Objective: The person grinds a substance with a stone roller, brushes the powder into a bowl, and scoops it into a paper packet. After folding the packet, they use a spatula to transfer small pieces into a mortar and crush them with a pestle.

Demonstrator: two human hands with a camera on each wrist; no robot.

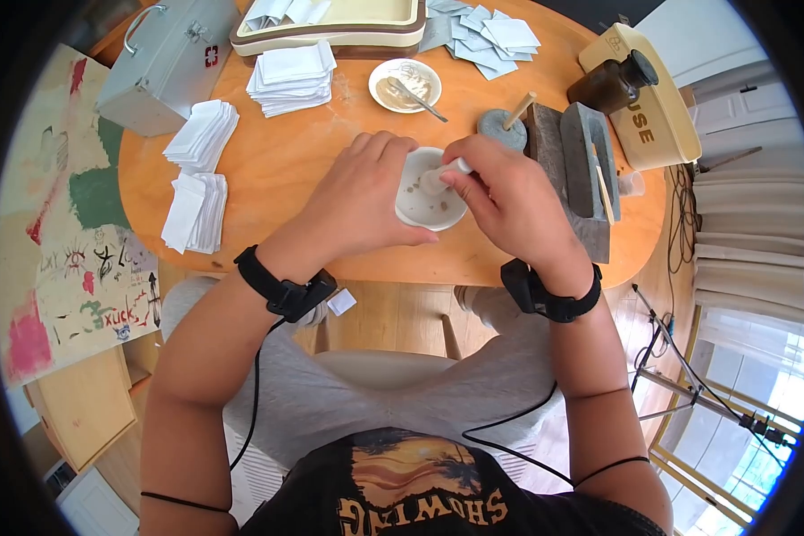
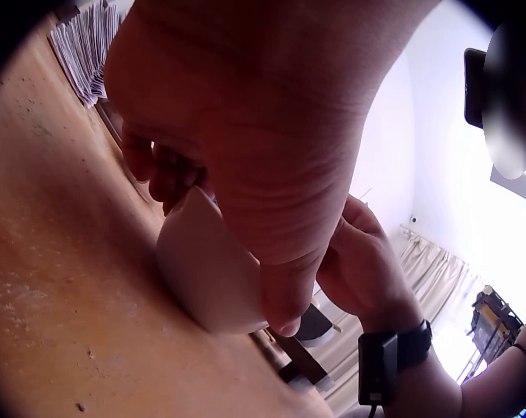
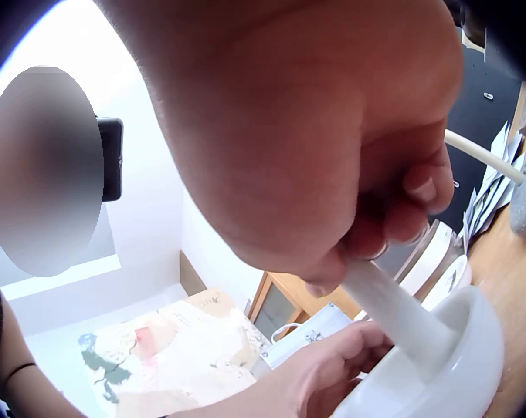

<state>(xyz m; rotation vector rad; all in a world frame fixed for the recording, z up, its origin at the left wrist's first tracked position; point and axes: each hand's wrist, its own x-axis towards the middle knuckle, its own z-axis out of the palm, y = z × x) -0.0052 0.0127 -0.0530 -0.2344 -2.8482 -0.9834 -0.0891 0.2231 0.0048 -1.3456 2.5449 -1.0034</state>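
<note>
A white mortar point(image 1: 417, 211) stands on the wooden table near its front edge, with some brownish bits scattered inside it. My left hand point(image 1: 353, 194) holds the mortar's left side, thumb along the near rim and fingers round the far side. The right hand point(image 1: 515, 195) grips the handle of a white pestle point(image 3: 400, 318), whose head rests down in the mortar. In the left wrist view the mortar's outer wall point(image 2: 206, 270) shows beneath my left palm. The pestle's top end is mostly hidden by the right fingers.
Behind the mortar is a white bowl point(image 1: 384, 96) with pale powder and a spoon. Stacks of white paper packets point(image 1: 291, 78) lie to the left, by a metal case point(image 1: 165, 67). At right are a grey stone trough point(image 1: 584, 170), a round stone point(image 1: 502, 130) with a wooden handle, and a dark jar point(image 1: 604, 86).
</note>
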